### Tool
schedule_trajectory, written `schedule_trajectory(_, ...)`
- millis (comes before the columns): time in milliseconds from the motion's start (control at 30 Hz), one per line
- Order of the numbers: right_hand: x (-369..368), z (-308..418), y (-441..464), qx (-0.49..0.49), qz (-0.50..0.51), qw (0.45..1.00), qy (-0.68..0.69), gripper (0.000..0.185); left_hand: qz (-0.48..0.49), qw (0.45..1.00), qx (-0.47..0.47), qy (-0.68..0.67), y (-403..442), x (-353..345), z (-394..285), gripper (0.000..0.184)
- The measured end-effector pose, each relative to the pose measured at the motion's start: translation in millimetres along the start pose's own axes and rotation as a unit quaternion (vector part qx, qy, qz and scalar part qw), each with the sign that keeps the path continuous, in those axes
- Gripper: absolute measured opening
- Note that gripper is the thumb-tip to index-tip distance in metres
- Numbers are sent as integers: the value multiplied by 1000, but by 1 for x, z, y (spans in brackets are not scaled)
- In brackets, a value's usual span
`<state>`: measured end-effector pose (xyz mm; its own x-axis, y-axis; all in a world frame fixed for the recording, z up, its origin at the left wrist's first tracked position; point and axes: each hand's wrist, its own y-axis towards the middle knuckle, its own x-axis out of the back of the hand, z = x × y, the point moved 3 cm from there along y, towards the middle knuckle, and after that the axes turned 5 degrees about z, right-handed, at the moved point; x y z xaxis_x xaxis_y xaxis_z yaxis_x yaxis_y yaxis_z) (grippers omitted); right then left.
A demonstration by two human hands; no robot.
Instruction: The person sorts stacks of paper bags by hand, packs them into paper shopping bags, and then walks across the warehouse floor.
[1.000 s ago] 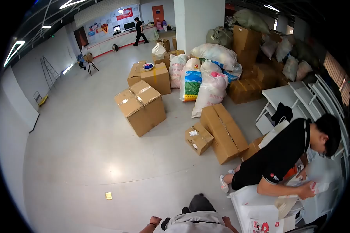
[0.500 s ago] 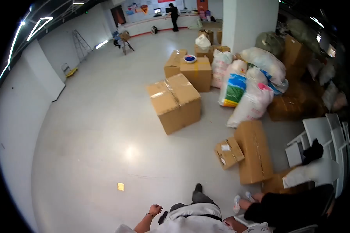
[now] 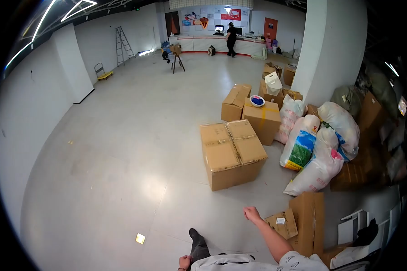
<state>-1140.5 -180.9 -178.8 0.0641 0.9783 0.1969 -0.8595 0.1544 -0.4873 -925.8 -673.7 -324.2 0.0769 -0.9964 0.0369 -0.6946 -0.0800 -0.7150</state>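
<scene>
My right hand (image 3: pixel 251 213) is stretched out over the floor, fingers curled into a loose fist with nothing seen in it. It is nearest a small cardboard box (image 3: pixel 288 229) with a white label, which leans by a taller carton (image 3: pixel 308 221). Farther ahead stands a big taped cardboard box (image 3: pixel 233 158), apart from the hand. Low in the view, my left hand (image 3: pixel 184 262) hangs beside my thigh, its fingers curled and no object showing in it. One dark shoe (image 3: pixel 193 233) is forward on the grey floor.
Stuffed white sacks (image 3: pixel 319 167) are heaped at the right near a pillar (image 3: pixel 330 49). More cartons (image 3: pixel 262 119) stand behind the big box, one bearing a small bowl (image 3: pixel 257 101). A yellow trolley (image 3: pixel 105 76), a ladder (image 3: pixel 122 43) and a person (image 3: pixel 231 39) are farther back.
The view has tipped up and swung left, so the boxes sit lower and farther right. My right arm has swung forward; my left hand has dropped back. The seated person has left the view.
</scene>
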Motion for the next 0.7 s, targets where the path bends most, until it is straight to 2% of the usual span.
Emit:
schedule_trajectory(33,-12,12,8,5,4,999,-42,34,6,996,14,85,17,14,-29,27)
schedule_trajectory(67,-22,5,14,-31,12,998,-45,32,15,985,27,168,33,24,-56,27)
schedule_trajectory(100,-29,-8,9,-71,19,996,-51,30,58,990,22,130,59,38,-68,28)
schedule_trajectory(133,-36,-21,5,-118,42,989,-81,34,81,984,62,144,79,47,-72,28)
schedule_trajectory(167,-43,-30,-3,-150,69,974,-158,40,100,977,95,163,93,57,-106,28)
schedule_trajectory(200,-45,-66,2,-149,107,966,-180,42,139,961,139,194,103,62,-134,27)
schedule_trajectory(233,-49,-77,-7,-190,112,963,-157,41,192,953,190,139,115,64,-155,28)
schedule_trajectory(267,-50,-97,-14,-218,118,951,-185,49,218,944,211,128,128,67,-177,28)
schedule_trajectory(300,-48,-108,-27,-195,119,933,-277,47,244,934,235,117,136,69,-192,28)
schedule_trajectory(333,-44,-173,-19,112,199,815,-532,45,251,924,248,149,145,69,-209,27)
schedule_trajectory(367,-31,-162,-33,-59,188,871,-450,43,281,913,255,151,179,75,-205,29)
schedule_trajectory(400,-27,-148,-35,-200,157,893,-370,42,279,913,255,155,204,81,-205,29)
schedule_trajectory(467,-25,-130,-12,-329,105,894,-284,40,279,913,109,277,246,72,-217,32)
schedule_trajectory(500,-26,-125,8,-364,88,892,-255,39,277,900,36,334,262,62,-229,36)
schedule_trajectory(533,-29,-122,32,-387,74,890,-229,37,248,899,20,361,274,58,-248,35)
schedule_trajectory(633,-48,-114,124,-420,38,892,-162,34,167,914,17,370,315,55,-324,35)
schedule_trajectory(700,-76,-102,222,-392,15,913,-113,32,127,919,12,373,342,64,-387,35)
